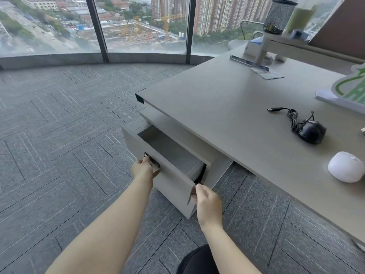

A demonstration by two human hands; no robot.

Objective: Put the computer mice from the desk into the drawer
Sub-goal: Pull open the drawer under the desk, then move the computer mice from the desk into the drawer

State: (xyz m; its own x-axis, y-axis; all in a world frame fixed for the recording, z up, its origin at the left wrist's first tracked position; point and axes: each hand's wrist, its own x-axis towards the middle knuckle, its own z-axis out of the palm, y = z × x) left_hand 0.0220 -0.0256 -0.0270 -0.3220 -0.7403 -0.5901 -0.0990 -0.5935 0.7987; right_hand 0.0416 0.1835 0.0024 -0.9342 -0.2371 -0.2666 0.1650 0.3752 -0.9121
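A grey drawer [173, 186] under the desk's left end stands pulled partly open, and its visible inside looks bare. My left hand [143, 170] grips the dark recessed handle [152, 160] on the drawer front. My right hand [207, 204] holds the front panel's right edge. On the grey desk [227, 115] lie two mice: a black wired mouse [312, 132] with its cable and USB plug [273, 109] trailing to the left, and a white mouse [345, 167] nearer to me at the right.
A green and white sign [349, 86] on papers stands at the desk's right edge. A mesh pen holder [277, 16], a monitor stand and small items are at the back. Grey carpet [59, 135] and floor-to-ceiling windows lie to the left.
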